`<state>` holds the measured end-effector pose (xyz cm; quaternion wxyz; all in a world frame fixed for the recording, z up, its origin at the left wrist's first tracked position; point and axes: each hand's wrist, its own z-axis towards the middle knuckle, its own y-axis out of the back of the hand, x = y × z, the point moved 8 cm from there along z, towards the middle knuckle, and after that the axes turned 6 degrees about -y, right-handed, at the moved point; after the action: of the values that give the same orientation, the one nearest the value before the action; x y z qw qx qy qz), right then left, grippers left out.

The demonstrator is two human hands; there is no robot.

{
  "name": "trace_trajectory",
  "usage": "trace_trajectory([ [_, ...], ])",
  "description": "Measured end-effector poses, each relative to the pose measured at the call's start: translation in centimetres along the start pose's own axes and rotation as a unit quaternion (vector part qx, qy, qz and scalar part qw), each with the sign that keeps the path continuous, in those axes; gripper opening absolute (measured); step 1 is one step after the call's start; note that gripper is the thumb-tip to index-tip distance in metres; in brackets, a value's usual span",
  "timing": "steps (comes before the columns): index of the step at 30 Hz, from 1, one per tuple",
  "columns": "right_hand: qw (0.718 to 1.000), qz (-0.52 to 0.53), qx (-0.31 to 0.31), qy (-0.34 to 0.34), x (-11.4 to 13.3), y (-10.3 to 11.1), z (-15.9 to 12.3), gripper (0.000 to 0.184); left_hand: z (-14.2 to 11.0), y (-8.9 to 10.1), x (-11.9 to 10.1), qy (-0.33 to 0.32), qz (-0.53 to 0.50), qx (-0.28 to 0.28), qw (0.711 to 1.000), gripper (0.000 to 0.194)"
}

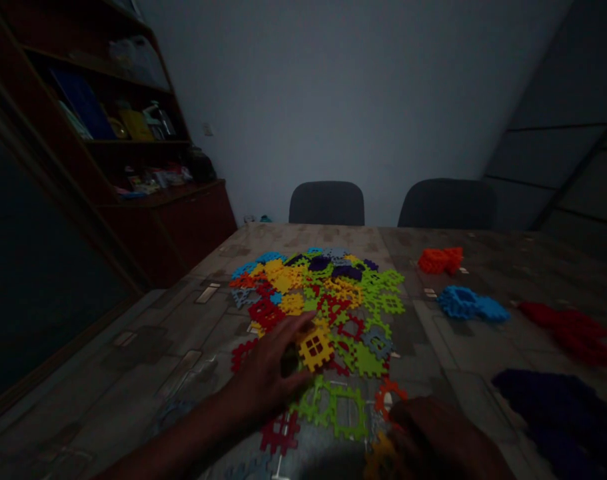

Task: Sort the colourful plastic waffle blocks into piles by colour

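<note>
A plastic interlocking tile, yellow with a four-pane window cutout [315,346], stands tilted between the thumb and fingers of my left hand [266,363], which is closed on its edge. Around it spreads a pile of notched tiles in green, red, yellow, blue, grey and purple. My right hand [440,433] is low at the right, dark and partly blurred, its fingers curled at a yellow-orange tile [381,459] that it seems to grip. An orange tile [390,395] lies by its fingertips. Green frame tiles [349,413] and a red window tile [280,432] lie between and below the hands.
On the right of the patterned table [413,353] sit separate groups of tiles: orange [440,261], blue [470,304], red [568,330] and dark purple [558,413]. Two chairs [326,203] stand behind the table. A wooden shelf unit [183,213] is at the left.
</note>
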<state>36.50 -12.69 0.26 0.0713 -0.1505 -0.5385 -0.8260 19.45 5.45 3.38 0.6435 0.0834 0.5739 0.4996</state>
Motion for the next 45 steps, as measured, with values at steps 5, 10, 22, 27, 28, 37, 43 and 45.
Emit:
trace_trajectory([
  [5,0.994,0.108,-0.019,0.006,0.8,1.5,0.7,0.024,-1.7,-3.2,-3.2,-0.067,-0.053,0.038,0.996,0.085],
  [10,0.96,0.255,0.018,-0.113,0.2,1.2,0.6,0.034,-1.7,-5.4,-5.7,-0.134,-0.036,0.082,0.987,0.094],
  [22,0.938,0.225,0.184,-0.192,-1.8,0.8,-1.0,0.011,-1.3,-8.1,-7.4,-0.163,-0.146,0.221,0.95,0.095],
  [27,0.979,0.163,0.118,-0.043,-0.1,2.8,-0.3,0.033,-0.1,-6.7,-5.9,-0.158,-0.024,0.083,0.984,0.073],
  [28,0.981,0.158,0.113,-0.004,0.7,2.7,-0.1,0.039,-0.1,-6.1,-5.8,-0.17,-0.002,0.065,0.983,0.069],
  [37,0.981,0.049,0.116,0.146,2.9,-2.4,-0.3,0.041,-1.7,-2.0,-3.2,-0.19,0.078,0.056,0.977,0.043],
  [43,0.99,0.044,0.089,0.099,2.8,-0.9,0.2,0.05,1.8,2.7,3.0,-0.041,0.14,0.042,0.988,0.038],
  [45,0.993,0.007,0.076,0.09,2.5,-0.8,0.0,0.052,3.5,3.9,4.7,-0.012,0.155,0.047,0.987,0.04],
])
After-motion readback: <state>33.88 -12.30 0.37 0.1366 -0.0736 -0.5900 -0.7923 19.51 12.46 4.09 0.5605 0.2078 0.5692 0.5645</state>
